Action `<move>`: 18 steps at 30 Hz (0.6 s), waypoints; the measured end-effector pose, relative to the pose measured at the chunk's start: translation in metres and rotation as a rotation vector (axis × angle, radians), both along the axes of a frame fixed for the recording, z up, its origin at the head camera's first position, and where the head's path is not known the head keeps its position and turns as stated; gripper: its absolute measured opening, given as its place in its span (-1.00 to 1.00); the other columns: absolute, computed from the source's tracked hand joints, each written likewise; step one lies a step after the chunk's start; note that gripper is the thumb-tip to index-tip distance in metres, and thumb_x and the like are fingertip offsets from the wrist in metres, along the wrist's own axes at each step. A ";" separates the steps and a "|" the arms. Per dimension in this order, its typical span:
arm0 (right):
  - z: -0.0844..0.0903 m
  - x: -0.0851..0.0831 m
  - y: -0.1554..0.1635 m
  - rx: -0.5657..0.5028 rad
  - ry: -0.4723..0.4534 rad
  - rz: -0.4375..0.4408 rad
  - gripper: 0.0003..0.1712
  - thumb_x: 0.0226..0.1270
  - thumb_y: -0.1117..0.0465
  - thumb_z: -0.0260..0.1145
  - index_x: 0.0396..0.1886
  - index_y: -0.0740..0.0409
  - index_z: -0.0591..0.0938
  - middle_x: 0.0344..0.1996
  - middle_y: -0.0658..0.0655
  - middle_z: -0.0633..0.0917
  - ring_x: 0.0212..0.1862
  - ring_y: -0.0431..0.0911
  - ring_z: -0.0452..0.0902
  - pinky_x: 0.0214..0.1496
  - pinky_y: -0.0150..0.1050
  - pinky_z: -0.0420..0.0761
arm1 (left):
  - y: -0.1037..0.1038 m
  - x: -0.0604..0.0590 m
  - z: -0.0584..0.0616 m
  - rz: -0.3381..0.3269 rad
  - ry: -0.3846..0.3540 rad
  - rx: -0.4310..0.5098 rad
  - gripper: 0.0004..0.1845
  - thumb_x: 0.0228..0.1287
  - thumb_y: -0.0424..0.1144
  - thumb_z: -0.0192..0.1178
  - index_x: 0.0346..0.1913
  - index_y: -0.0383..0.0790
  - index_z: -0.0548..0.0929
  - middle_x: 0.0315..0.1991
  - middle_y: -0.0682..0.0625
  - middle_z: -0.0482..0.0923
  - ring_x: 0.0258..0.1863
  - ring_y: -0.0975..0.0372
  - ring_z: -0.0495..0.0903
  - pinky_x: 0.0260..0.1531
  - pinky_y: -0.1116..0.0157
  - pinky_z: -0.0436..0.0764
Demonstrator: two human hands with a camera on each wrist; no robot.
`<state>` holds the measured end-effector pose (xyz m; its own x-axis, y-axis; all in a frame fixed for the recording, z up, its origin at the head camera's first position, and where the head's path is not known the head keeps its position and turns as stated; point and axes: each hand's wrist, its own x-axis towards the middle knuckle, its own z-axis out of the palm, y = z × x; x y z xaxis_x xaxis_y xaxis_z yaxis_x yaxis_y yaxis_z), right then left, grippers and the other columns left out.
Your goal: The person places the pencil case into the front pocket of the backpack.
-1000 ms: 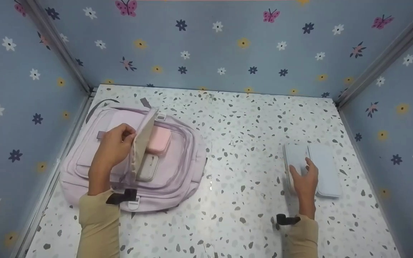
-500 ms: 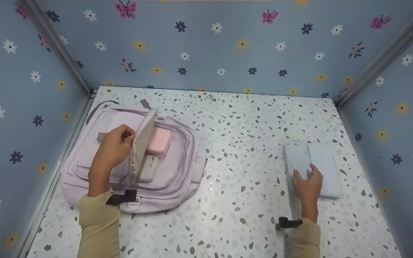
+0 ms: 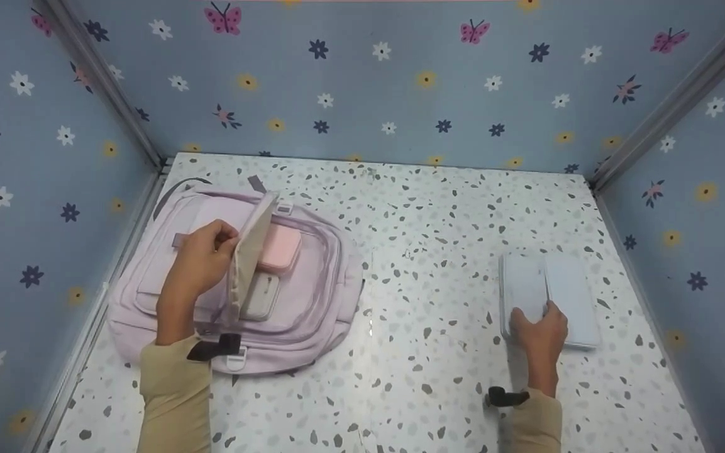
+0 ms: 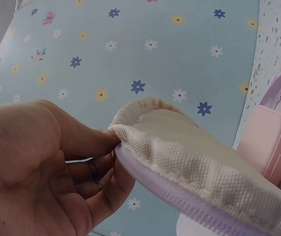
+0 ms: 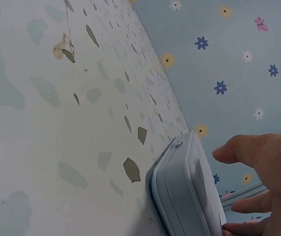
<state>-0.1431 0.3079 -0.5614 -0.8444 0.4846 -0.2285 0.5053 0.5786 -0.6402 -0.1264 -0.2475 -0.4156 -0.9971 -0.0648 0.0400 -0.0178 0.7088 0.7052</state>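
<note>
A lilac backpack [image 3: 312,314] lies at the left of the head view with its front flap [image 3: 252,251] raised. My left hand [image 3: 202,258] pinches the flap's zippered edge between thumb and fingers; the left wrist view shows the flap's cream lining [image 4: 175,132] and lilac zip. Inside the pocket are a pink rounded case [image 3: 280,247] and a small grey-white case [image 3: 261,297]. At the right, a pale blue rounded case [image 3: 524,283] lies beside a second pale flat case [image 3: 573,296]. My right hand [image 3: 541,330] is over their near end, thumb apart from the fingers, one fingertip at an edge.
The white speckled tabletop [image 3: 425,283] stretches between the backpack and the pale cases. Blue panels with flowers and butterflies [image 3: 362,82] enclose the back and both sides. A grey strap loop [image 3: 177,189] sticks out at the backpack's far left corner.
My right hand has moved down and nearer to me over the pale cases, its thumb and fingers drawing in. My left hand keeps holding the flap in the same place.
</note>
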 end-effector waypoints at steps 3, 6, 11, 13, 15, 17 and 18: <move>0.001 0.004 -0.003 0.033 -0.049 0.022 0.02 0.22 0.01 0.27 0.47 0.37 -0.04 0.38 0.52 0.06 0.40 0.37 -0.02 0.43 0.17 0.04 | 0.000 0.001 0.000 -0.001 -0.002 -0.003 -0.80 0.44 -0.34 -0.04 -0.08 -0.41 0.52 -0.25 -0.23 0.54 -0.27 0.04 0.49 -0.25 0.17 0.42; 0.002 0.008 -0.007 0.041 -0.092 0.034 0.09 0.21 -0.02 0.29 0.48 0.36 -0.13 0.38 0.54 0.01 0.40 0.39 -0.06 0.42 0.19 0.02 | 0.000 0.001 0.001 -0.003 -0.002 -0.004 -0.81 0.44 -0.34 -0.04 -0.09 -0.41 0.52 -0.25 -0.23 0.54 -0.27 0.03 0.49 -0.24 0.16 0.42; 0.002 0.015 -0.011 0.042 -0.124 0.063 0.20 0.19 -0.05 0.32 0.48 0.35 -0.25 0.37 0.59 -0.05 0.38 0.44 -0.11 0.38 0.26 0.05 | 0.000 0.001 0.000 0.000 0.005 -0.002 -0.82 0.43 -0.35 -0.03 -0.10 -0.40 0.53 -0.25 -0.23 0.54 -0.27 0.04 0.48 -0.23 0.15 0.42; 0.001 0.017 -0.012 0.041 -0.122 0.070 0.25 0.16 -0.06 0.35 0.48 0.34 -0.29 0.37 0.61 -0.07 0.38 0.46 -0.13 0.38 0.27 0.05 | 0.000 0.001 -0.001 -0.001 0.012 -0.004 -0.82 0.43 -0.36 -0.03 -0.10 -0.40 0.53 -0.25 -0.23 0.54 -0.27 0.04 0.48 -0.23 0.16 0.41; 0.000 0.018 -0.013 0.038 -0.122 0.076 0.30 0.14 -0.06 0.38 0.48 0.34 -0.32 0.37 0.62 -0.10 0.39 0.48 -0.15 0.37 0.29 0.04 | 0.000 0.000 -0.002 -0.003 0.020 -0.005 -0.82 0.42 -0.36 -0.02 -0.10 -0.40 0.53 -0.25 -0.23 0.54 -0.27 0.04 0.48 -0.23 0.16 0.41; -0.001 0.019 -0.013 0.033 -0.123 0.074 0.32 0.12 -0.07 0.39 0.48 0.34 -0.33 0.37 0.63 -0.10 0.39 0.48 -0.14 0.37 0.29 0.04 | 0.000 0.000 -0.002 -0.001 0.022 -0.006 -0.82 0.42 -0.36 -0.02 -0.10 -0.40 0.53 -0.26 -0.23 0.55 -0.28 0.04 0.48 -0.24 0.16 0.41; -0.001 0.019 -0.013 0.033 -0.124 0.073 0.32 0.13 -0.08 0.39 0.48 0.34 -0.33 0.37 0.63 -0.10 0.38 0.48 -0.13 0.37 0.29 0.04 | 0.000 0.001 -0.002 0.000 0.022 -0.005 -0.82 0.42 -0.36 -0.02 -0.10 -0.40 0.53 -0.26 -0.23 0.55 -0.28 0.04 0.48 -0.24 0.16 0.41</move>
<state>-0.1239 0.2947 -0.5625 -0.8437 0.4323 -0.3183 0.5356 0.6366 -0.5549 -0.1258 -0.2471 -0.4176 -0.9960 -0.0643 0.0623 -0.0020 0.7121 0.7021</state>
